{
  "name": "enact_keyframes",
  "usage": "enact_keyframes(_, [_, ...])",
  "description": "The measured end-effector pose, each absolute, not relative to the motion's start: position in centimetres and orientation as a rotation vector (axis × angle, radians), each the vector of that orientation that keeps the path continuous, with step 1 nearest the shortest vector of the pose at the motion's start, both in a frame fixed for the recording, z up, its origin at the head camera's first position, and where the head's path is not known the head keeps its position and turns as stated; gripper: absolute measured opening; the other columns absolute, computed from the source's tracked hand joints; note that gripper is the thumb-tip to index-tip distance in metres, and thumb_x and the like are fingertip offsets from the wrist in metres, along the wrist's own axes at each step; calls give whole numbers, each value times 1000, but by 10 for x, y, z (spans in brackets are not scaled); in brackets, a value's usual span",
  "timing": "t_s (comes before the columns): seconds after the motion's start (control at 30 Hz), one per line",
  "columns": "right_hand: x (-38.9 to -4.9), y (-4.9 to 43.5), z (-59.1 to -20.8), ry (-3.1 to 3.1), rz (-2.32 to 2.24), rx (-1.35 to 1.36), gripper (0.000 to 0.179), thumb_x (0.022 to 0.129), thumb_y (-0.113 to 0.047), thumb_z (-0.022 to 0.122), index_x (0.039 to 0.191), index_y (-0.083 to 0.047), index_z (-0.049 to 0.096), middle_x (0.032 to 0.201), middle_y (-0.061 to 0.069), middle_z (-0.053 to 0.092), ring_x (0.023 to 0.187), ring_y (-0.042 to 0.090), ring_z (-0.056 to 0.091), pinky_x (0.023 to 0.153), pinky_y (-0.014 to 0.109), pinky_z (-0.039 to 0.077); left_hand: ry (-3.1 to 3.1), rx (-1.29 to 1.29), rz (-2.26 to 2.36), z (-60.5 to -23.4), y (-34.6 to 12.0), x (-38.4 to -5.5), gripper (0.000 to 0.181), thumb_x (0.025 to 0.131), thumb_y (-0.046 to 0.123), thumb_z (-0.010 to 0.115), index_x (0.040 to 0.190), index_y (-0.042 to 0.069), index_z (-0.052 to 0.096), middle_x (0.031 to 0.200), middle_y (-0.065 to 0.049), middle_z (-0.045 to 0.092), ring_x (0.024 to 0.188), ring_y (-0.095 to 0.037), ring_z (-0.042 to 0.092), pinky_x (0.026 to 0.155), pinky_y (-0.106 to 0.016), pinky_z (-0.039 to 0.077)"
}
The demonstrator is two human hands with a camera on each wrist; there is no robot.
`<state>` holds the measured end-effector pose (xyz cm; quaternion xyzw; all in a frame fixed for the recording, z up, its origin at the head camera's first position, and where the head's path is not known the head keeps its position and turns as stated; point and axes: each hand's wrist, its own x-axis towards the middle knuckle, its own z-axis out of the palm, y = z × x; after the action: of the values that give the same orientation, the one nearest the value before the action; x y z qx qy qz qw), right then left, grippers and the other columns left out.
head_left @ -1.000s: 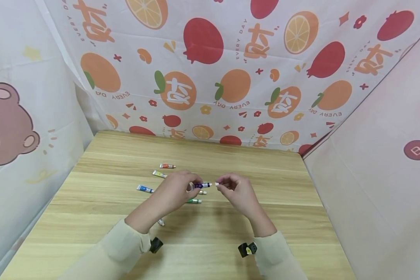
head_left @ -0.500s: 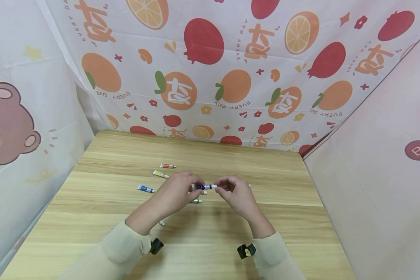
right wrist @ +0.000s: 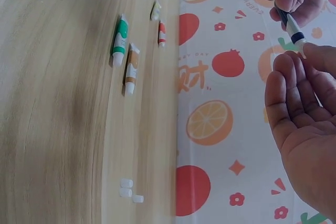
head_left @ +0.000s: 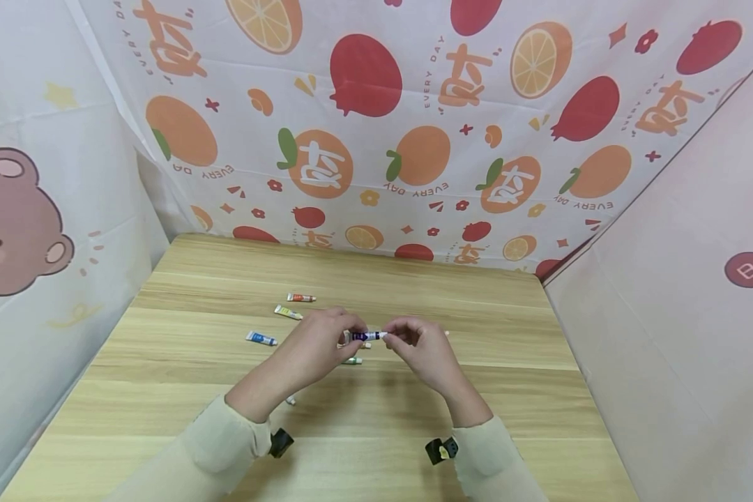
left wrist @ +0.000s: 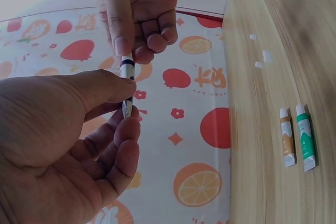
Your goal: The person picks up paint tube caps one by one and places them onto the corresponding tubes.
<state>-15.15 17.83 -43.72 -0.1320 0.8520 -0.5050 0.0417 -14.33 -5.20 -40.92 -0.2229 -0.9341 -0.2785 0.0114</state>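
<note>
My left hand (head_left: 310, 345) grips a small purple paint tube (head_left: 370, 336) above the table, holding it level with its nozzle end to the right. My right hand (head_left: 428, 352) pinches the white cap (head_left: 384, 335) at that nozzle end between thumb and forefinger. In the right wrist view the cap (right wrist: 302, 51) meets the tube's dark band, its tip partly covered by the thumb. The left thumb lies along the body of the tube (left wrist: 127, 72) in the left wrist view. Below the hands lie a green paint tube (left wrist: 305, 137) and an ochre paint tube (left wrist: 286, 137).
Red (head_left: 301, 298), yellow (head_left: 288, 312) and blue (head_left: 261, 338) paint tubes lie on the wooden table (head_left: 496, 418) to the left. A silvery tube end (head_left: 290, 400) shows beside my left forearm. Small white caps (right wrist: 126, 188) lie on the table by the right hand.
The white cap, held apart from the nozzle one second ago, has come up against it as the right hand moved slightly left. The left hand stays nearly in place.
</note>
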Motion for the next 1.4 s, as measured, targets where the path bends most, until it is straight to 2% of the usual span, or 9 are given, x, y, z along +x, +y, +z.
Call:
enact_keyframes(0.23, [-152, 179, -439, 2595, -1530, -417, 15, 106, -21, 72, 107, -9, 80, 96, 9, 79, 90, 28, 76, 72, 21, 58, -2916, -684, -877, -409, -52, -143, 17, 96, 20, 84, 113, 18, 81, 108, 3, 77, 87, -8, 68, 75, -27, 60])
enact_keyframes(0.33, [-152, 178, -440, 2602, -1505, -426, 20, 108, -24, 69, 107, -6, 79, 96, 12, 79, 90, 28, 76, 73, 21, 58, -2911, -688, -874, -408, -51, -143, 17, 96, 20, 85, 112, 18, 81, 108, 3, 77, 86, -8, 68, 75, -27, 60])
enact_keyframes(0.57, [-151, 178, -440, 2641, -1446, -441, 19, 110, -24, 66, 104, -11, 79, 94, 8, 78, 86, 22, 73, 70, 22, 56, -2908, -694, -877, -407, -50, -141, 17, 95, 18, 85, 111, 16, 81, 107, 2, 77, 85, -8, 68, 74, -26, 60])
enact_keyframes(0.67, [-151, 178, -440, 2624, -1459, -427, 25, 112, -27, 62, 102, -11, 78, 96, 11, 79, 86, 17, 73, 74, 25, 60, -2917, -683, -879, -407, -50, -142, 16, 95, 18, 85, 111, 17, 81, 108, 2, 77, 85, -7, 67, 74, -26, 60])
enact_keyframes(0.87, [-152, 180, -442, 2550, -1543, -391, 42, 118, -32, 45, 106, -5, 76, 99, 15, 78, 89, 23, 75, 84, 34, 65, -2929, -660, -870, -408, -50, -143, 16, 96, 21, 84, 111, 18, 81, 109, 2, 77, 85, -7, 67, 74, -27, 59])
enact_keyframes(0.97, [-152, 182, -443, 2548, -1549, -383, 31, 116, -30, 51, 119, -8, 74, 101, 11, 77, 91, 19, 74, 85, 30, 63, -2924, -668, -867, -408, -50, -143, 15, 96, 21, 84, 111, 18, 81, 106, 3, 77, 85, -7, 66, 73, -26, 59])
enact_keyframes(1.07, [-153, 183, -442, 2556, -1540, -396, 21, 111, -25, 64, 127, -12, 71, 103, 10, 76, 90, 15, 72, 78, 24, 59, -2917, -679, -868, -408, -51, -143, 15, 96, 21, 84, 111, 17, 80, 105, 3, 76, 84, -7, 66, 72, -26, 57])
enact_keyframes(1.2, [-152, 182, -440, 2595, -1507, -442, 19, 104, -16, 74, 122, -14, 72, 103, 9, 75, 87, 14, 68, 72, 21, 54, -2912, -690, -868, -408, -51, -143, 15, 96, 21, 84, 111, 17, 80, 104, 4, 76, 84, -7, 65, 72, -25, 57])
enact_keyframes(1.4, [-152, 180, -438, 2638, -1476, -472, 15, 100, -11, 78, 115, -12, 74, 102, 4, 75, 91, 13, 68, 78, 23, 58, -2911, -692, -879, -409, -51, -144, 16, 96, 20, 84, 111, 17, 80, 104, 4, 76, 84, -6, 66, 72, -24, 57])
